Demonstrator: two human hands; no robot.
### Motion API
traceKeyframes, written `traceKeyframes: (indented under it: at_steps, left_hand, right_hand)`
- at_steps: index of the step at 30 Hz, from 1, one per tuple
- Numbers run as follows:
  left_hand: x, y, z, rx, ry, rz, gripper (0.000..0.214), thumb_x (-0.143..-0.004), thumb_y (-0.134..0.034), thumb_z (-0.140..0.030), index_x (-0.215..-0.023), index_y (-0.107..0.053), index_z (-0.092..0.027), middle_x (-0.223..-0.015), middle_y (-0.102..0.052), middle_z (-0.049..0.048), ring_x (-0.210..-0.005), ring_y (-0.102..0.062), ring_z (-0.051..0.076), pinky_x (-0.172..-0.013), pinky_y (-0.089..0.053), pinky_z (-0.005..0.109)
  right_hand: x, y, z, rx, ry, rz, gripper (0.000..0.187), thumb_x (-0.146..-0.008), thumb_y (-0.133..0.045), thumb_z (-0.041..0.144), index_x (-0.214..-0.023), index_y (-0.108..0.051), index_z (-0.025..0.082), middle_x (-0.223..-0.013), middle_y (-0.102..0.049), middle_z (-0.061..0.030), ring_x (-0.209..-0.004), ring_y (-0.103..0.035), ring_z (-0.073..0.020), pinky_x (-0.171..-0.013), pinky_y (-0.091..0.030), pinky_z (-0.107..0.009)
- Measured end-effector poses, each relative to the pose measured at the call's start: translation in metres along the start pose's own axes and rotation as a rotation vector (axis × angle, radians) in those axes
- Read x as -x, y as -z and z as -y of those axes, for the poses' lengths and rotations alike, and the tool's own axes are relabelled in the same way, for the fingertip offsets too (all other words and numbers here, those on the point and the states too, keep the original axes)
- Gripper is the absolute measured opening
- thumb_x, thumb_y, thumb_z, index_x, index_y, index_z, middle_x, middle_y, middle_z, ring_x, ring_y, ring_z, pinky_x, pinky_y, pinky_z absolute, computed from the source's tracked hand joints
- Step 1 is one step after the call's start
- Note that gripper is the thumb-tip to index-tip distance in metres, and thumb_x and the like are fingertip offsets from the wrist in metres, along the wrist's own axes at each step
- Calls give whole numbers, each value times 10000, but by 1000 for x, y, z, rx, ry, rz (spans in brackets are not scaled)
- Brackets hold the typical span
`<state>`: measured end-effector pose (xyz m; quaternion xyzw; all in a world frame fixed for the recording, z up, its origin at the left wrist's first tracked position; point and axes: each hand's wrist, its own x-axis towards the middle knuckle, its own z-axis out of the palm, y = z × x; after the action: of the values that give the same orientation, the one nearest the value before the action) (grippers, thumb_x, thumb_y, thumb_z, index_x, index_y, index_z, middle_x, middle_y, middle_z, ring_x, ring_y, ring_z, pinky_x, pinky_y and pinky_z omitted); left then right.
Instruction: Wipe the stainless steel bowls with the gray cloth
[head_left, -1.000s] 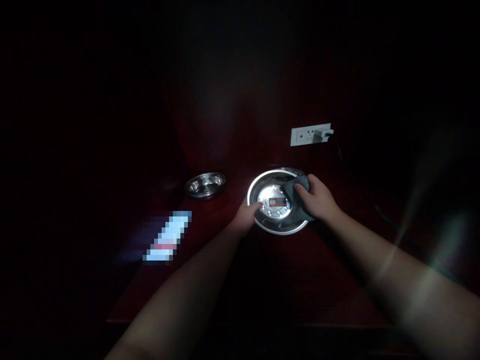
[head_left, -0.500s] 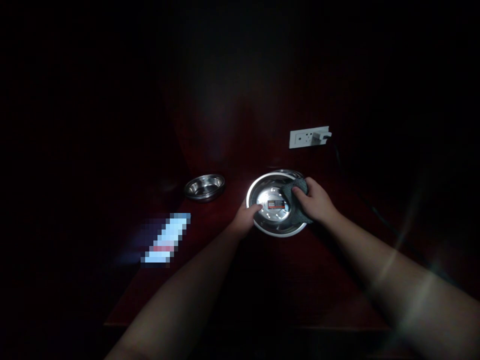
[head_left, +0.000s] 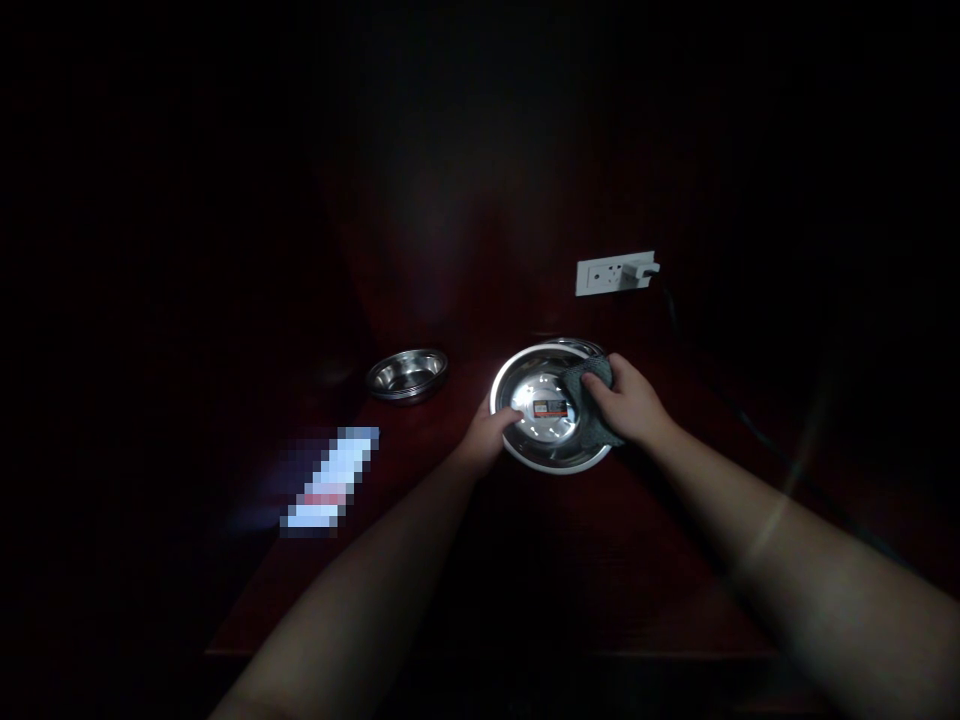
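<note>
A shiny steel bowl (head_left: 531,450) with a dark label on its inner bottom is held tilted toward me above a dark red table. My left hand (head_left: 486,432) grips its left rim, thumb inside and fingers hidden behind. On the right side, my right hand (head_left: 630,398) pinches a grey-green cloth (head_left: 592,412) folded over the bowl's rim, thumb on top. Behind this bowl, the edge of more steel bowls (head_left: 581,345) shows; most of them is hidden.
Several nested steel bowls (head_left: 409,376) stand at the left on the table (head_left: 540,580). A blurred-out bright screen (head_left: 334,480) lies near the left edge. On the wall sits a white socket (head_left: 613,273) with a plug and a dark cord running down the right. The surroundings are very dark.
Almost nothing differs. The whole view has shifted very slightly; both hands keep their grip on the bowl and the cloth.
</note>
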<state>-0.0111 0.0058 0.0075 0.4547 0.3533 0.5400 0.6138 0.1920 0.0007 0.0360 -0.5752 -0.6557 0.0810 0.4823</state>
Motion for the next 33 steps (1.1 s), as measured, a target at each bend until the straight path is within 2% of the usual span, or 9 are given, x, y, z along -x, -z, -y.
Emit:
traceKeyframes:
  at_steps: [14,22,25,29,33]
  left_hand:
    - [-1,-1,2,-6,20,-36,554,-568,-607,-139,-1120,-552,-150,-850,-666,57,-787,-616,215,-747,-480,358]
    - [-1,-2,-1,33,-22,-57,495,-592,-641,-155,-1081,-566,-166,-935,-665,53,-859,-616,203,-830,-465,357]
    - [5,-6,-6,93,12,4,519,-610,-673,-183,-1113,-548,-167,-976,-664,72,-895,-618,213,-853,-461,382]
    - [15,-12,-9,-5,129,192,447,-589,-713,-156,-1021,-607,-121,-973,-676,111,-912,-624,241,-863,-462,403]
    - [15,-12,-6,-68,133,119,391,-597,-665,-66,-981,-615,-124,-901,-694,89,-890,-636,235,-813,-497,380]
  right_hand:
    - [0,0,0,-19,3,-1,236,-747,-501,453,-744,-459,220,-664,-538,-15,-580,-502,-173,-543,-396,-307]
    - [1,-3,-1,-16,-10,-54,231,-778,-470,446,-751,-407,225,-698,-521,-16,-607,-479,-171,-580,-390,-309]
    - [1,-5,-1,-43,-39,-119,244,-781,-466,457,-746,-390,227,-693,-500,-5,-614,-468,-167,-580,-383,-305]
    - [0,-9,-1,-159,-79,-189,256,-780,-471,467,-750,-415,219,-682,-479,6,-608,-464,-157,-559,-378,-294]
    - [1,-13,-1,-292,-80,-165,277,-770,-493,479,-779,-446,206,-685,-490,7,-590,-465,-147,-538,-381,-284]
